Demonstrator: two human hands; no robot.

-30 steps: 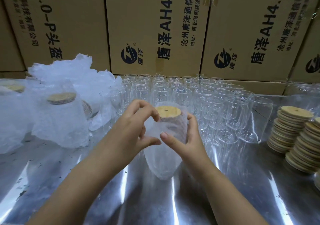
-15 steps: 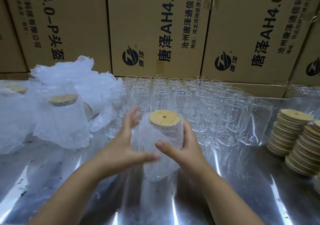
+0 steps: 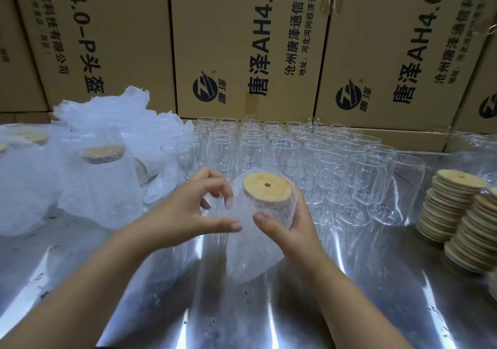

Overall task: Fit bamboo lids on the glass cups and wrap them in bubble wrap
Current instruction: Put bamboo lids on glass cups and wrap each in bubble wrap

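A glass cup with a round bamboo lid point(image 3: 266, 187) stands in the middle of the steel table, tilted slightly toward me, inside a sleeve of bubble wrap point(image 3: 248, 254). My right hand point(image 3: 290, 225) grips the cup's right side through the wrap, thumb across the front. My left hand point(image 3: 188, 211) pinches the wrap's loose edge at the cup's left with curled fingers. Behind stand several rows of bare glass cups point(image 3: 290, 155).
Wrapped, lidded cups point(image 3: 102, 184) and a heap of bubble wrap point(image 3: 115, 117) fill the left. Two stacks of bamboo lids point(image 3: 454, 203) sit at the right edge. Cardboard boxes point(image 3: 242, 47) wall off the back. The steel table point(image 3: 188, 308) reflects light near me.
The lidded cup has tipped a little more toward me. My left hand went from flat against the wrap to fingers curled on its edge. The right hand kept its grip.
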